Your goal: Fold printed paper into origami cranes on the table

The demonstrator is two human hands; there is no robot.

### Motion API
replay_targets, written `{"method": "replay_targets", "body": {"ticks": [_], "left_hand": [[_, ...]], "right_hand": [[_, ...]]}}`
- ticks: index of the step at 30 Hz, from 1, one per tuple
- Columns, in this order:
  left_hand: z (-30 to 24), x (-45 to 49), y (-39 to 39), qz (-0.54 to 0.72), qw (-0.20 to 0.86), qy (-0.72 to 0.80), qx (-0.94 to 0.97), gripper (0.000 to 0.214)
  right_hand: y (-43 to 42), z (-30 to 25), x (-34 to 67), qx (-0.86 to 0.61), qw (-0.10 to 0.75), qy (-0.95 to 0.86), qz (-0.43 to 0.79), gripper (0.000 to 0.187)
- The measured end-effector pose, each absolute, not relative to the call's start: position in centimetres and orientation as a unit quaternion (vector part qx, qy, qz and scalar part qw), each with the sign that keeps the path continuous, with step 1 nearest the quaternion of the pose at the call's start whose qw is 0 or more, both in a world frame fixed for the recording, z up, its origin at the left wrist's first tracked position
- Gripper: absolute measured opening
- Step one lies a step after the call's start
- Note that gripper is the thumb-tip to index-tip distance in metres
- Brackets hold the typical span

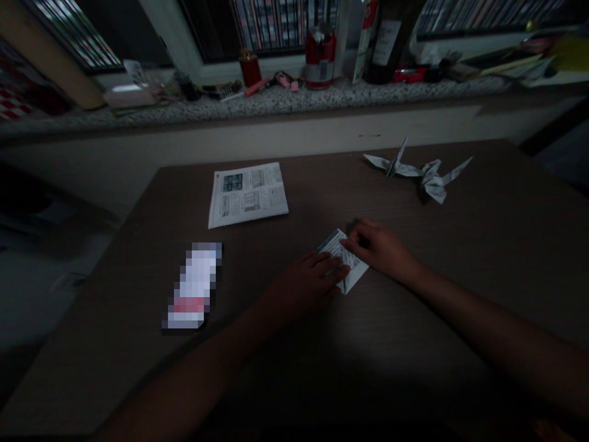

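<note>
A small folded piece of printed paper (354, 279) lies on the dark wooden table, turned cornerwise to me. My left hand (310, 279) rests flat over its left part, fingers stretched across the paper and covering some of it. At the paper's upper right edge is my right hand (380, 248), its thumb and curled fingers closed on the edge in a pinch. Two folded paper cranes (433, 181) stand side by side at the far right of the table, beyond my right hand.
A stack of printed sheets (248, 195) lies at the back left. Nearer me on the left is a phone (193, 285) with a lit, blurred screen. Behind the table, a granite windowsill (276, 101) carries a red can (320, 58), a dark bottle (386, 46) and other clutter.
</note>
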State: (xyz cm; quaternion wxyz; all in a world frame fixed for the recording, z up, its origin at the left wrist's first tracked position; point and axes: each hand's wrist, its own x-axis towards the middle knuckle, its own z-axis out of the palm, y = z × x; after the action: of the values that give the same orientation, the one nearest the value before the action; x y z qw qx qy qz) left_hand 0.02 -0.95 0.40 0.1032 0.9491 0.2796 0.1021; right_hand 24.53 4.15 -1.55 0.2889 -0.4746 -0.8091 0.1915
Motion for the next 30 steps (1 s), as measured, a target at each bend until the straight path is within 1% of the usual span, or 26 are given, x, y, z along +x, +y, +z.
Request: {"method": "replay_targets", "body": {"ticks": [6,18,24,26,30], "left_hand": [[0.3,0.0,-1.0,0.100,0.084,0.276,0.952,0.040],[0.7,-0.3,-0.8,0.081,0.104,0.282,0.950,0.041],[0.8,-0.4,-0.7,0.078,0.098,0.285,0.950,0.041],[0.7,-0.3,-0.8,0.079,0.094,0.287,0.950,0.041],[0.5,-0.2,-1.0,0.081,0.087,0.288,0.950,0.042]], "right_hand": [[4.2,-1.6,24.4,-0.470,0.288,-0.816,0.176,0.024],[4.0,-1.4,24.2,-0.474,0.279,-0.818,0.170,0.022],[2.5,0.0,25.2,-0.436,0.280,-0.843,0.145,0.015],[1.7,0.2,25.8,-0.393,0.265,-0.870,0.136,0.020],[0.3,-0.3,26.8,-0.333,0.220,-0.904,0.155,0.033]]}}
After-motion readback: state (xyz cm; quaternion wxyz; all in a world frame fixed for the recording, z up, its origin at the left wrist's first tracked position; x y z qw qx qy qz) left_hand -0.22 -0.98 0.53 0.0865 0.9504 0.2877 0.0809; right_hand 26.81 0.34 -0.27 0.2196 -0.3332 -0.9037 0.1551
